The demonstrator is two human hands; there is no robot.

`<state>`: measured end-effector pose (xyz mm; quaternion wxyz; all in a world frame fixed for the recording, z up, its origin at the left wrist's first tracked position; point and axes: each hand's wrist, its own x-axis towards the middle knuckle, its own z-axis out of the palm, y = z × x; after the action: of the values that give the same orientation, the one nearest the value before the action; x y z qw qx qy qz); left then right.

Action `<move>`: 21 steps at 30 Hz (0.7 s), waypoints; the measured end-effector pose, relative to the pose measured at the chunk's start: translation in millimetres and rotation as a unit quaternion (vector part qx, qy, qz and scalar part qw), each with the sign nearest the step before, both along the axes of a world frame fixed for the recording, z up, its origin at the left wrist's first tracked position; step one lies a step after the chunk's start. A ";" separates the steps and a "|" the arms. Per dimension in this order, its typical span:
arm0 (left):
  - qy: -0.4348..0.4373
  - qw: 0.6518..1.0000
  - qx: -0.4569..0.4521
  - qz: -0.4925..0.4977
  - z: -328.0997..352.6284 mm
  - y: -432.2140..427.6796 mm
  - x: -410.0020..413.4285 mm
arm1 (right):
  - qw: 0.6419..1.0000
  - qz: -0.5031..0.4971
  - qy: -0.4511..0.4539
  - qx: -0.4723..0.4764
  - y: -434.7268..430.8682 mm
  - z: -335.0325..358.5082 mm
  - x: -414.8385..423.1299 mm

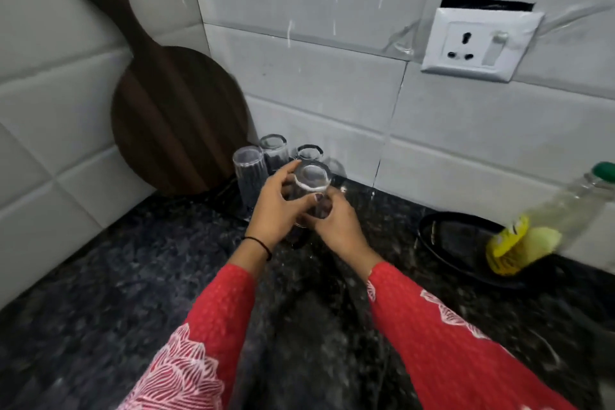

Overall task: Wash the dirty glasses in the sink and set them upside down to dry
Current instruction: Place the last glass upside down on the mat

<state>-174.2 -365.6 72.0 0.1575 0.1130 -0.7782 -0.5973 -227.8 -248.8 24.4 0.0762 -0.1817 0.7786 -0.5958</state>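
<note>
A clear glass (312, 180) is held upside down between both hands, low over the dark granite counter (100, 293). My left hand (276, 210) wraps its left side and my right hand (336, 226) grips its lower right. Right behind it, three more clear glasses stand upside down in the corner: one at the left (248, 166), one at the back (274, 148), one at the right (309, 152). A fainter glass shape (336, 166) shows against the wall tiles. No sink is in view.
A dark wooden round board (173, 116) leans in the wall corner at the left. A wall socket (479, 45) sits on the white tiles. At the right, a black dish (459, 243) holds a yellow scrubber (512, 250) beside a clear bottle (572, 203) with a green cap.
</note>
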 end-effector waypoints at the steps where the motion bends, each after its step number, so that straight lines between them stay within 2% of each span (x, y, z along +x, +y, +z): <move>1: 0.000 1.000 0.006 0.007 -3.9 -8.8 -3.9 | 1.000 0.008 -0.002 0.001 -8.3 -3.8 -3.6; 9: 0.021 0.996 0.041 0.073 -46.4 -37.0 -21.6 | 0.999 0.004 -0.019 -0.027 -47.8 -43.8 -22.4; 14: 0.023 0.992 0.048 0.112 -68.6 -35.4 -22.1 | 1.000 0.010 0.014 0.019 -50.7 -57.0 -23.7; 21: -0.004 0.991 0.004 0.136 -73.3 -32.6 -24.7 | 0.995 0.002 0.048 0.082 -52.8 -55.9 -22.5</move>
<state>-198.9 -398.3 -1.3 0.2332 0.2208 -0.7537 -0.5734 -250.3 -301.6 -31.6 0.0546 -0.2051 0.8274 -0.5199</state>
